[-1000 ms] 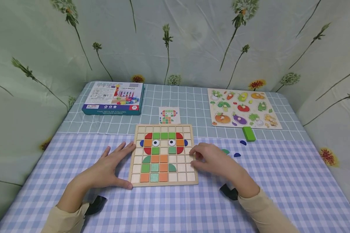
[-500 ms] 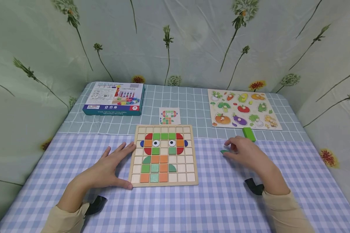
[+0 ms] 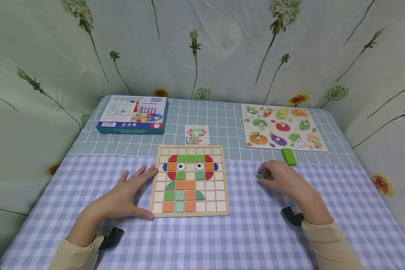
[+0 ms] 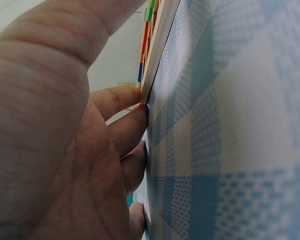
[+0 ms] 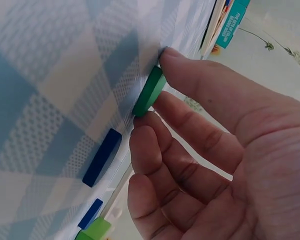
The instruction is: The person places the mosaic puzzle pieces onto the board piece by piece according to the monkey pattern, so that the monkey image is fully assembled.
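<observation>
In the head view a wooden grid board bears coloured tiles laid out as a figure with two round eyes. My left hand rests at its left side, fingers spread and touching the frame, thumb by the near left corner. To the right of the board, my right hand pinches a green tile, curved along one edge, between thumb and fingertips at the cloth. Two blue tiles lie beyond it in the right wrist view, the nearer blue tile and a farther blue tile; the hand hides them from the head view.
A picture card lies behind the board. At the back left is a beaded-columns box. A vegetable puzzle board lies at the back right, with a green block before it. Checked cloth covers the front.
My right hand has gone from the board's right edge rightward to the green tile and now pinches it. The left hand has stayed at the board.
</observation>
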`<state>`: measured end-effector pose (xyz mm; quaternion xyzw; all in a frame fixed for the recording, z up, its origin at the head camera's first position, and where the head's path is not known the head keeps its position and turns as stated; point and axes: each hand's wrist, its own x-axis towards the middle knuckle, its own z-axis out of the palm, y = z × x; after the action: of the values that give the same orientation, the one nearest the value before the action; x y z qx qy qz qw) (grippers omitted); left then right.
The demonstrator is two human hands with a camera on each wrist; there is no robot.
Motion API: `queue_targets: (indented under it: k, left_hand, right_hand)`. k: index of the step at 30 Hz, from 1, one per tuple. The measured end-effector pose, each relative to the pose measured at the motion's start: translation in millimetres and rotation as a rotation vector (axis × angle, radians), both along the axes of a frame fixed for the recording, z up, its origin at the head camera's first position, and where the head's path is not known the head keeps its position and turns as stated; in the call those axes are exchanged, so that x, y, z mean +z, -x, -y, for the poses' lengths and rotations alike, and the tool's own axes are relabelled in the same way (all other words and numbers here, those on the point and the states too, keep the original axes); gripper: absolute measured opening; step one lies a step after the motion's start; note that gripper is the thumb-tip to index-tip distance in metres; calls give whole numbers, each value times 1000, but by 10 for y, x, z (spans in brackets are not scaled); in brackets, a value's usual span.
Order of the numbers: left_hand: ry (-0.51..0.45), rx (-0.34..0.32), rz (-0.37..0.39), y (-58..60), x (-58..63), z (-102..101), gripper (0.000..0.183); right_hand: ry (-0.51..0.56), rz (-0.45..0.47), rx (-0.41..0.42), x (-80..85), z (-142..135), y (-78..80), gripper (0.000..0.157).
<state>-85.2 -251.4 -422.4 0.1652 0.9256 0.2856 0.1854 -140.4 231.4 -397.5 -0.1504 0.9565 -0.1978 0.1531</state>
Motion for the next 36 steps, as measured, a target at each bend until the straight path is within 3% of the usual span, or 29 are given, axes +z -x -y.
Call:
queue_targets:
  k: [15, 21, 28, 31, 36]
  left_hand:
    - [9, 1, -7, 0, 9, -19, 138]
    - [5, 1, -10, -4, 21, -36, 137]
    - [0, 2, -7, -3, 15, -21, 137]
    - [2, 4, -4, -1, 11, -20, 137]
    - [10, 8, 2, -3, 13, -25, 137]
  right_hand:
    - [40, -100, 100, -27, 97, 0, 14]
    - [50, -92, 132, -50, 156, -9, 15]
    - [53, -57, 136, -36, 172, -40, 14]
    - [52, -85, 135, -30, 154, -60, 15]
    - [23, -142, 47, -23, 137, -85, 17]
